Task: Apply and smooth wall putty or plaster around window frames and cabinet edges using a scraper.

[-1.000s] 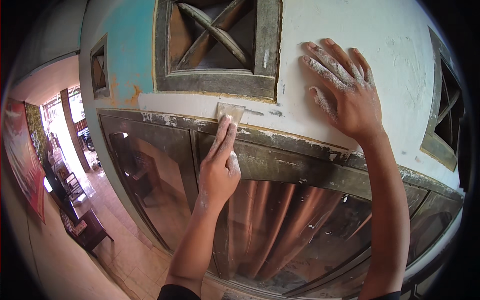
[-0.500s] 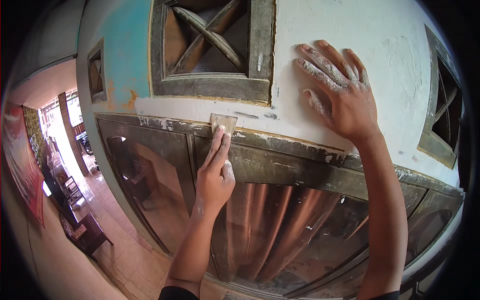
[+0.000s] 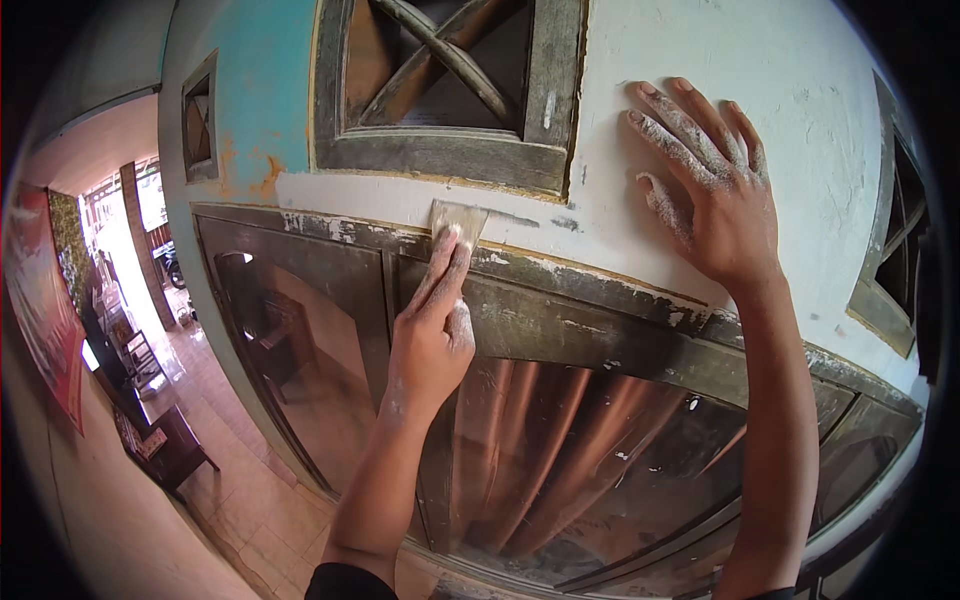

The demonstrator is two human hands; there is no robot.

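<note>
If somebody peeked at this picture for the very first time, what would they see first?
Probably the two dusty hands up on the white wall. The left hand presses a small flat scraper against the wall just above the worn wooden window frame, while the right hand lies spread flat higher up. Above the scraper sits a wooden vent with crossed slats.

Both arms reach upward from the lower edge, the left hand (image 3: pixel 430 340) raised with its dusty fingers (image 3: pixel 447 268) extended straight and pressed together, the right hand (image 3: pixel 712 190) held higher, palm flat, white-powdered fingers spread wide apart.
</note>
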